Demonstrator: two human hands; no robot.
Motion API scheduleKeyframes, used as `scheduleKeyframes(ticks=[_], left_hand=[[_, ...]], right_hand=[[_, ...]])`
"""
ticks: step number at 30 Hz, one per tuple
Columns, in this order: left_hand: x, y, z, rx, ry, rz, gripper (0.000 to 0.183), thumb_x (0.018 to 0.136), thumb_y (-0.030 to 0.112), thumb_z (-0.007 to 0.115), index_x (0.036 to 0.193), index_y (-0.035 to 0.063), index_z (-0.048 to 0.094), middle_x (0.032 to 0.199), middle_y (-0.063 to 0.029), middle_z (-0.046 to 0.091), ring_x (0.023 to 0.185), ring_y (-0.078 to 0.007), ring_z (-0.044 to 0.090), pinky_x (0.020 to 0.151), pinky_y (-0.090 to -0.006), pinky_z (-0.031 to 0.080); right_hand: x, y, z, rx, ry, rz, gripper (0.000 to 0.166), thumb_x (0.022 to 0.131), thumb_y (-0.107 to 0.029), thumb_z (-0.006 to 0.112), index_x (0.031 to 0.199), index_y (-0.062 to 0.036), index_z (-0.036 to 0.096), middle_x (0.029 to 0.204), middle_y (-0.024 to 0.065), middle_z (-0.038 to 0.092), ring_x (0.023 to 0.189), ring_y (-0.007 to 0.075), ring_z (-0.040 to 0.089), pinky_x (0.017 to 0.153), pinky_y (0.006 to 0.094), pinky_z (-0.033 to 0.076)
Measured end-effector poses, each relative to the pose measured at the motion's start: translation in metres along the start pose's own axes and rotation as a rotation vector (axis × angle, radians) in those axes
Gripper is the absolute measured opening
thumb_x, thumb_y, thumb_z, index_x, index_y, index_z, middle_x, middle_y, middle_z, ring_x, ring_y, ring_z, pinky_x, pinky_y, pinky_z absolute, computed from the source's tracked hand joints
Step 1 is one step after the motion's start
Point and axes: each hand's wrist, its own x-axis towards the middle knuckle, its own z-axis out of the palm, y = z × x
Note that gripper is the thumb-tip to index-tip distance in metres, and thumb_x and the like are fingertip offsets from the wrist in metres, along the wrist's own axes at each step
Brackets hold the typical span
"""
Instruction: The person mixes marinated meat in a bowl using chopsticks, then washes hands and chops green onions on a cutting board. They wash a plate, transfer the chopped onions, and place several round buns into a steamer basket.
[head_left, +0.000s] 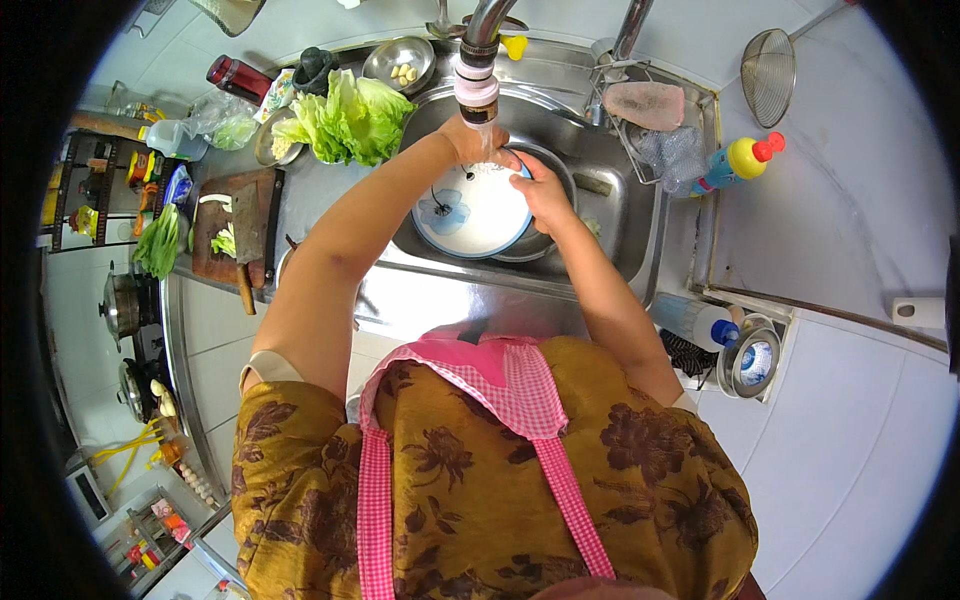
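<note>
A white dish (487, 217) with a blue rim and a blue flower pattern is tilted under the running tap (477, 90). My right hand (545, 195) grips its right rim, thumb on the inner face. At the far side of the dish, my left hand (474, 142) touches it under the stream. The tap and water partly cover those fingers, so their hold is unclear. Below the dish, a round metal basin (568, 180) stands in the stainless steel sink (626, 217).
Left of the sink are lettuce (352, 116), a metal bowl (375, 64) with peeled garlic cloves, and a cutting board (214, 259) bearing a cleaver (246, 225). A wire rack (637, 161) holds a sponge (645, 105) at right. Beside it stands a detergent bottle (731, 163).
</note>
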Motion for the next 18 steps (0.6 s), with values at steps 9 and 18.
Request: scheduleKeyframes(ticks=[9,18], left_hand=[[-0.034,0.039,0.051,0.281,0.221,-0.668,0.063,0.089,0.049,0.036,0.134,0.005,0.033,0.144,-0.0272,0.012,0.133,-0.0444,0.013,0.107,-0.0504,0.016],[-0.013,0.078,0.08,-0.238,0.129,-0.317,0.068,0.092,0.046,0.025,0.141,-0.0001,0.015,0.149,-0.0181,0.005,0.138,-0.0326,0.002,0.11,-0.0457,0.006]], right_hand=[[0.018,0.014,-0.018,0.312,0.227,-0.022,0.033,0.086,-0.004,0.052,0.119,-0.0053,0.055,0.106,0.0074,0.062,0.09,0.0159,0.058,0.079,0.0272,0.045],[0.007,0.019,0.009,0.411,0.37,-0.097,0.028,0.09,-0.009,0.05,0.118,-0.005,0.056,0.103,0.0058,0.062,0.088,0.0126,0.056,0.08,0.0262,0.045]])
